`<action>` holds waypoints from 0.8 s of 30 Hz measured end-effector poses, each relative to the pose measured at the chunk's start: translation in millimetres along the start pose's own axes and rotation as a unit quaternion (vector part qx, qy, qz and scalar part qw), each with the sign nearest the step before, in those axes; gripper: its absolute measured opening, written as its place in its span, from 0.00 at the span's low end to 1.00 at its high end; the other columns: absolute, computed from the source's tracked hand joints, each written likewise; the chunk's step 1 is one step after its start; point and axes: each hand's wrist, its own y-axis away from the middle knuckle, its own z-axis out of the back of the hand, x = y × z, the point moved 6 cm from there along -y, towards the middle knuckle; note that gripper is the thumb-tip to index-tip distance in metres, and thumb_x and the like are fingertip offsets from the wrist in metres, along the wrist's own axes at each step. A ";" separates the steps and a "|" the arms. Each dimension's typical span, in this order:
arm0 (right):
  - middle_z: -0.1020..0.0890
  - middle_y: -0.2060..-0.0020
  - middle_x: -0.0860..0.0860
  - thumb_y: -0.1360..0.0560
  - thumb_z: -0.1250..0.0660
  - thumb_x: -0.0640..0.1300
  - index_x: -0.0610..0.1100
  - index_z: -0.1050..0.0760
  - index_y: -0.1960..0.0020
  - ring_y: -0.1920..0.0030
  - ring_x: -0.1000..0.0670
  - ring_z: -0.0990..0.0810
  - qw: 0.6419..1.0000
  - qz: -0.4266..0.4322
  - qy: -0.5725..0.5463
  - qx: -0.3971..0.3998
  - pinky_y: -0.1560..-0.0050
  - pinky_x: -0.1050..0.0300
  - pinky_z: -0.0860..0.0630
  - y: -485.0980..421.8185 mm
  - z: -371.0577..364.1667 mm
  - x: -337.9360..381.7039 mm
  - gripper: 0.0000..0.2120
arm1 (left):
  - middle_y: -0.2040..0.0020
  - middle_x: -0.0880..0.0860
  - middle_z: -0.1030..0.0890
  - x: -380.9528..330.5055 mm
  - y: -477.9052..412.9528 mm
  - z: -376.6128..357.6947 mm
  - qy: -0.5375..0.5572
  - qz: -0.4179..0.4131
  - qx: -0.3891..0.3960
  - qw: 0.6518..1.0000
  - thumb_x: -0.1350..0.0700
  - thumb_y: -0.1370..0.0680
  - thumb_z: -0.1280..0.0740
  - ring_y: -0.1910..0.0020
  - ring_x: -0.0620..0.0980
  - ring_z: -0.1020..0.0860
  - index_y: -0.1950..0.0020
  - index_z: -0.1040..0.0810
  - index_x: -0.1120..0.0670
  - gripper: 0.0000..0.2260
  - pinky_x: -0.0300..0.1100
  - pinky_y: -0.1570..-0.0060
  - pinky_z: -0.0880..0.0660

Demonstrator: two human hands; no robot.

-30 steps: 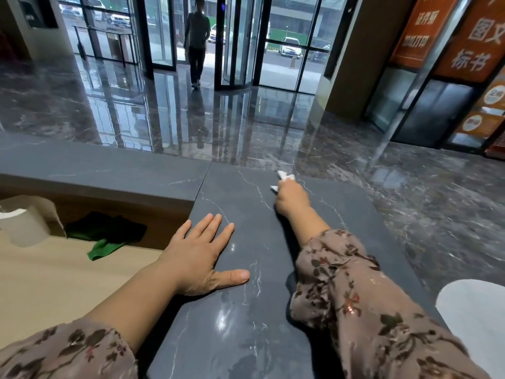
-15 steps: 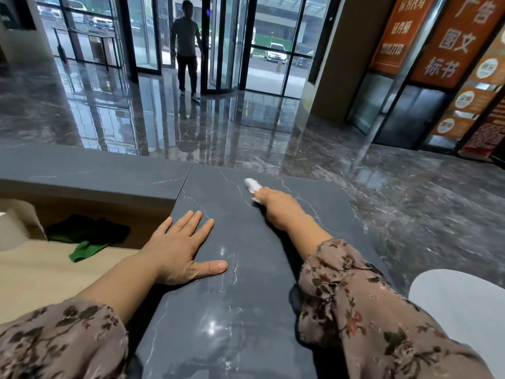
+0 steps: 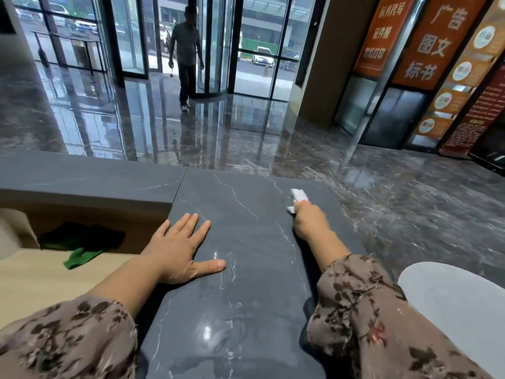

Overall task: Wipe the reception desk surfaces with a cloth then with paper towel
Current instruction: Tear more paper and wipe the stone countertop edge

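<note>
The dark grey marble desk top (image 3: 246,310) runs from me toward the lobby. My right hand (image 3: 310,221) is closed around a crumpled white paper towel (image 3: 297,196) and presses it on the stone near the far right corner. My left hand (image 3: 181,248) lies flat on the top, fingers spread, holding nothing. A green cloth (image 3: 82,255) lies on the lower wooden work surface (image 3: 35,280) to the left, partly in shadow under the raised ledge.
A raised grey ledge (image 3: 87,184) continues to the left. A white rounded object (image 3: 459,310) sits at the right. A pale object (image 3: 13,231) stands at the far left. A person (image 3: 185,50) walks in through the glass doors across the glossy floor.
My right hand has swept the paper towel to the left and then back to the right along the far edge. The left hand stayed flat. The person at the doors has come closer.
</note>
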 end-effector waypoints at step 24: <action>0.29 0.36 0.44 0.22 0.42 0.39 0.46 0.36 0.29 0.39 0.39 0.27 0.961 0.249 0.046 0.112 0.47 0.50 0.31 151.8 -34.2 166.8 0.21 | 0.37 0.56 0.26 19.2 91.0 -14.0 0.544 0.120 0.011 0.830 0.52 0.50 0.30 0.38 0.56 0.28 0.34 0.33 0.52 0.43 0.55 0.38 0.28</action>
